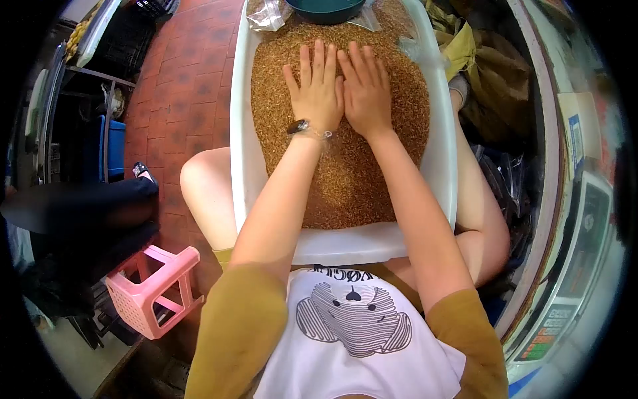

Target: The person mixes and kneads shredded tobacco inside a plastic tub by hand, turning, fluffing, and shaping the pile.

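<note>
Both my hands lie palm down on a bed of brown, grain-like loose material (339,179) that fills a long white tub (352,247). My left hand (316,93), with a dark watch (298,126) and a thin bracelet at the wrist, has its fingers spread and pointing away from me. Close beside it, thumbs nearly touching, my right hand (364,90) rests flat with its fingers slightly apart. Neither hand holds anything. Beyond the fingertips, a dark green bowl (325,9) sits on the material, with clear plastic bags (268,16) near it.
A pink plastic stool (154,292) stands at the lower left, near another person's dark-clothed leg (86,203). Shelving with a blue bin (113,147) is at the left. A digital scale (577,259) is at the right, and sacks (495,80) lie beside the tub.
</note>
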The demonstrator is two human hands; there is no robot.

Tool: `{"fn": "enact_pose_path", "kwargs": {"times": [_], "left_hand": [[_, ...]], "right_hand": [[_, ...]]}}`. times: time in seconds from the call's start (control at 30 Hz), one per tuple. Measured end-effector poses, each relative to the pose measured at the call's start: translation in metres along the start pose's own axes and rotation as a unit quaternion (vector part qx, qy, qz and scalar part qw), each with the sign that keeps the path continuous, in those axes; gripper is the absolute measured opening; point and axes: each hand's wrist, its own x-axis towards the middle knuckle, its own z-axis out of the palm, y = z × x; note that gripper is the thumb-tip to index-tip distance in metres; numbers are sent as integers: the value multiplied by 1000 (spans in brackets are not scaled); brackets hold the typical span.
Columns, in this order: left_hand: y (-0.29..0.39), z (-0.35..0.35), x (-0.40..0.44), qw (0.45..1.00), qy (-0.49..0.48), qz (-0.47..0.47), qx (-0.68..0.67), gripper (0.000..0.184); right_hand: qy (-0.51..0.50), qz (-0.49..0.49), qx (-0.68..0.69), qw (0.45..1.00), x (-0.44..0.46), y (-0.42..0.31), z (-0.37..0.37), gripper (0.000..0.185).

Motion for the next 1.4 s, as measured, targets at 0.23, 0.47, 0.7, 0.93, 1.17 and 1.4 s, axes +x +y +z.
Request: {"fn": "enact_pose_path", "kwargs": {"times": [0.23, 0.47, 0.7, 0.93, 1.17, 1.4], "left_hand": [[-16, 5, 1, 998, 11, 51, -34, 56], [-5, -24, -43, 995, -38, -71, -52, 69], [-39, -69, -95, 978, -28, -163, -125, 41], [-42, -53, -108, 918, -341, -189, 78, 36], [-50, -35, -108, 810, -560, -144, 102, 29], [-64, 16, -146, 711, -698, 11, 85, 31]], "right_hand": [[-54, -24, -4, 998, 2, 2, 10, 48], [64, 81, 66, 992, -44, 3, -16, 49], [27, 361, 212, 908, -43, 41, -68, 22], [-591, 364, -123, 709, -98, 37, -51, 35], [-724, 255, -174, 617, -96, 30, -35, 36], [-784, 247, -122, 556, -138, 42, -6, 38]]}}
